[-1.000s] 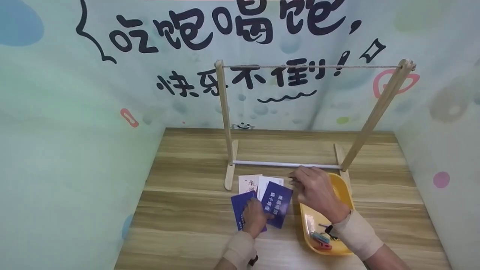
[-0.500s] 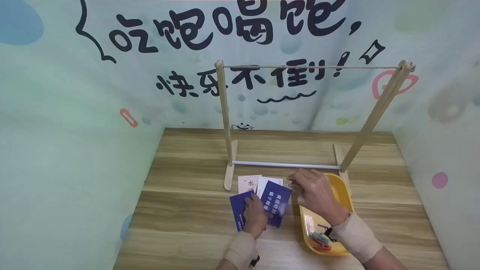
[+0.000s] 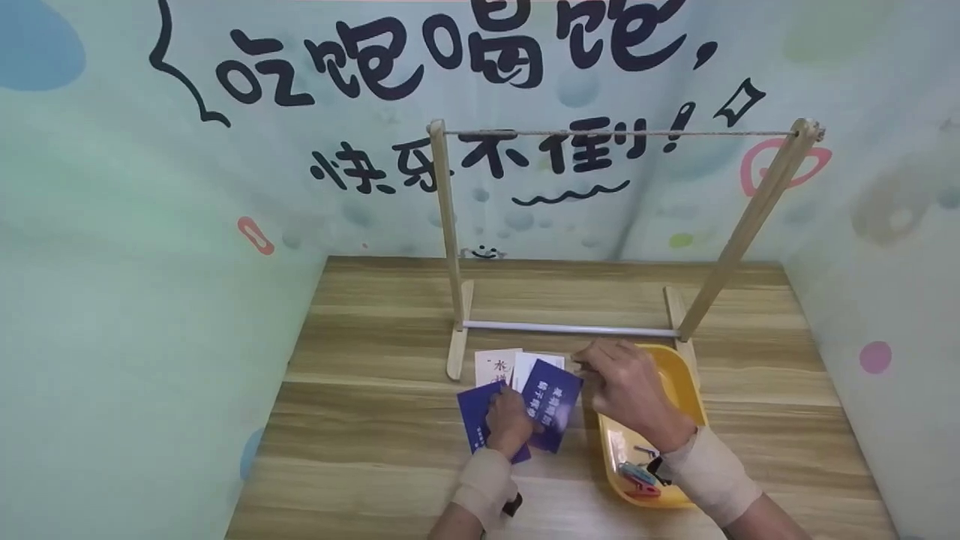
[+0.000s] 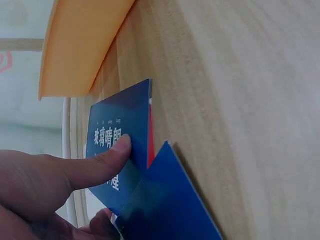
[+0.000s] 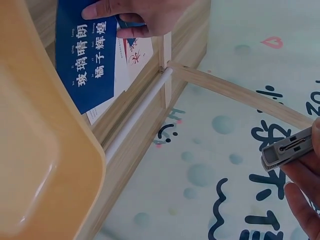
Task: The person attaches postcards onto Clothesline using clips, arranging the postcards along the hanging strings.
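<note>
Two blue cards with white writing lie overlapping in a loose fan. My left hand (image 3: 510,425) has its thumb across the face of the right blue card (image 3: 556,409), and its curled fingers are over the left blue card (image 3: 473,416). In the left wrist view, the thumb (image 4: 107,160) lies on the printed card, while the fingertips are partly hidden. A pink card (image 3: 493,365) and a white card (image 3: 525,367) show behind the blue ones. Above the yellow tray's left side, my right hand (image 3: 628,384) pinches a grey clothes peg (image 5: 287,148).
The yellow tray (image 3: 609,469) stands at the right with several pegs, among them a teal peg (image 3: 637,473) and a red one. Behind it rises a wooden frame (image 3: 739,240) with a string (image 3: 570,133) across its top and a white rod (image 3: 570,328) low down.
The left fingers shift slightly on the blue cards, which move only a little. My right hand stays above the tray with the peg. The whole head view drifts slightly.
</note>
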A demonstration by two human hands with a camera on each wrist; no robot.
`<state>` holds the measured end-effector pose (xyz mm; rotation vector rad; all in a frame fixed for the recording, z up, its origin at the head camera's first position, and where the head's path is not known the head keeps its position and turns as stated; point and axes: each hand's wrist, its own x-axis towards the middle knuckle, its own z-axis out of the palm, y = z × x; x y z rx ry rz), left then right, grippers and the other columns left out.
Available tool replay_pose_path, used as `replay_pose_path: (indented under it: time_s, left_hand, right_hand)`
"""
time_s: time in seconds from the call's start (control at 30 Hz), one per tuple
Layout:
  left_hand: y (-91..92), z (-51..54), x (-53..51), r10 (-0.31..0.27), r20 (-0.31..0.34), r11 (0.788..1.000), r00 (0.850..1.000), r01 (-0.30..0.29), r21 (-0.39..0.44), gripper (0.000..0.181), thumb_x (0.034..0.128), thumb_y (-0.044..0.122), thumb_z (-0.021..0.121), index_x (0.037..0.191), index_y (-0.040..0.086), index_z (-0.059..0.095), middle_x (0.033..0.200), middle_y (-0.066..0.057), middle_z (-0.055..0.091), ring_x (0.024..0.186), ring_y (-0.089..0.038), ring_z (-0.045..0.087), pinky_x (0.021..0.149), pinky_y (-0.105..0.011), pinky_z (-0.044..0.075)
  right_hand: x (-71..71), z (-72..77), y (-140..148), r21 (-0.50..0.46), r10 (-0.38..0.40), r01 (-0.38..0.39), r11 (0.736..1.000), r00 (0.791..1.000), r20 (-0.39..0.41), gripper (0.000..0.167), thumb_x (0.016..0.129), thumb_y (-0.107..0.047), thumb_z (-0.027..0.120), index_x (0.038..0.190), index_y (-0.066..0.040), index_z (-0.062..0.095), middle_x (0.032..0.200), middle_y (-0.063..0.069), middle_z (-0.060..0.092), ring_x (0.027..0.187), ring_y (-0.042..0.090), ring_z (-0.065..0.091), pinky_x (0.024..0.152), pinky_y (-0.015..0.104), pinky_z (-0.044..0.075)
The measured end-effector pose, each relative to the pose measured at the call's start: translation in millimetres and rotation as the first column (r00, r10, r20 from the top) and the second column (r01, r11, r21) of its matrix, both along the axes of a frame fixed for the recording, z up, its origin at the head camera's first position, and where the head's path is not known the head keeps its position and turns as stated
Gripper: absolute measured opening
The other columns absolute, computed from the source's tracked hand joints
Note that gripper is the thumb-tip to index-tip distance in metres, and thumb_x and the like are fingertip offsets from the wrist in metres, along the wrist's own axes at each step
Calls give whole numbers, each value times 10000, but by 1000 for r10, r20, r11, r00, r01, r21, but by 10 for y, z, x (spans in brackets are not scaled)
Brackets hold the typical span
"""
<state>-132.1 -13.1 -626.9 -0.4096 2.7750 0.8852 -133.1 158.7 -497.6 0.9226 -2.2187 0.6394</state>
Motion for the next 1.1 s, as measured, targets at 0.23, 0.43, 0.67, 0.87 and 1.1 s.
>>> replay_pose_path:
  time_s: [0.23, 0.43, 0.67, 0.87, 1.1]
  left_hand:
    - [-90, 26, 12, 67, 14, 988, 998, -68, 138, 770, 561, 76, 967, 1158, -44, 496, 1114, -263, 528, 980, -435, 647, 845, -542, 565]
    - [-226, 50, 2, 39, -51, 974, 998, -26, 226, 512, 610, 108, 945, 903, 44, 530, 877, -92, 577, 849, -262, 608, 760, -420, 529]
    - [-373, -62, -21, -15, -143, 931, 990, 66, 359, 368, 615, 75, 917, 779, -1, 596, 710, -29, 592, 684, -130, 501, 645, -275, 474]
    - [-430, -184, 1, -25, -183, 865, 983, 113, 490, 373, 679, 90, 896, 603, 61, 532, 545, -54, 623, 441, -14, 502, 426, -154, 417]
    - [-585, 20, -25, 6, -155, 809, 988, 86, 581, 238, 750, 102, 864, 753, -48, 680, 547, -7, 627, 411, -33, 502, 388, -184, 459]
  right_hand:
    - [-13, 29, -15, -17, 18, -19, 1000, 999, -39, 348, 629, 146, 567, 867, -62, 713, 782, 20, 732, 671, 190, 677, 592, 340, 552]
    - [-42, 54, -16, -24, 14, -15, 1000, 999, -41, 383, 593, 172, 578, 870, -59, 709, 783, 24, 720, 637, 174, 640, 538, 298, 511]
    - [-43, 10, -14, -28, 18, -18, 999, 1000, 4, 353, 630, 149, 586, 891, -59, 702, 808, 40, 721, 644, 192, 627, 548, 318, 522]
    - [-54, 14, -19, -24, 14, -14, 1000, 1000, 2, 300, 658, 135, 701, 887, -58, 701, 799, 42, 720, 639, 180, 625, 543, 309, 523]
    - [-151, 188, -138, -44, 27, -26, 999, 999, 24, 208, 736, 71, 782, 850, -72, 682, 755, 27, 703, 608, 171, 630, 523, 309, 518]
